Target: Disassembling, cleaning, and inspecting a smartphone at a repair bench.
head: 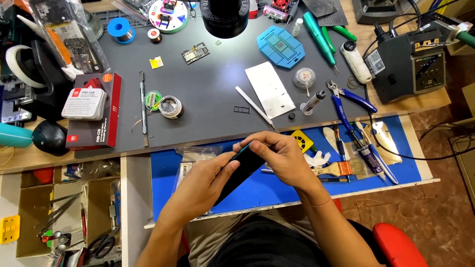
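Note:
A dark smartphone [243, 170] with a teal edge is held tilted over the blue pull-out drawer [257, 190]. My left hand [203, 183] grips its lower end from the left side. My right hand [279, 153] holds its upper end, fingers curled over the top edge. Both hands touch the phone and partly hide it. Just above them, on the grey mat [208, 94], lie metal tweezers [255, 106] and a white card [269, 89].
The mat holds a small circuit board [195, 53], a blue jig [280, 47], a solder tin [171, 107], a spudger [143, 101] and a red box [94, 109]. Blue pliers [346, 96], brushes [341, 168] and a hot-air station [413, 59] lie right. A cardboard tool tray [64, 217] sits lower left.

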